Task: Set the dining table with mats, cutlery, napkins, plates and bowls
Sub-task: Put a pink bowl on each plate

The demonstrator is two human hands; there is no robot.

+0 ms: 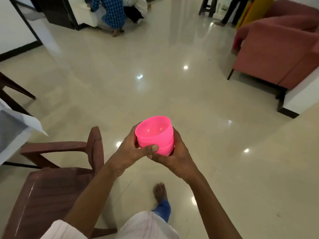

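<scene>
- White-draped table corner (20,125), far left edge. None of its top shows, so you cannot tell how much is laid. The hanging cloth corner could snag on your arm as you turn in, and drag whatever lies on it.
- Brown moulded plastic armchair (57,178), just beside your left forearm, between you and the table. It is likely to catch an elbow or shin and jolt the load.
- Left hand (128,150), fingers curled round the stack's near-left wall, thumb pressed flat across the lower bowls. The thumb bears on the lower tiers only, so the top bowl goes unpinned.
- Stack of nested glossy pink round plastic bowls (155,133), held in the air between both hands over open floor, well apart from the table. The count is uncertain, at least two. The walls are slick and light, and the top bowl sits proud, so a tilt could slide it off. Nested rims may also bind when you separate them.
- Right hand (176,157), wrapped round the right side and under the base, bearing the weight. If you free it first, the left hand's pinch alone may let the stack pivot.
- Bare foot (159,190) on the polished cream tiled floor (138,94). The high shine suggests poor footing on a quick turn.
- Terracotta upholstered sofa (276,57), far right, well apart. It is no hazard unless you back away.
</scene>
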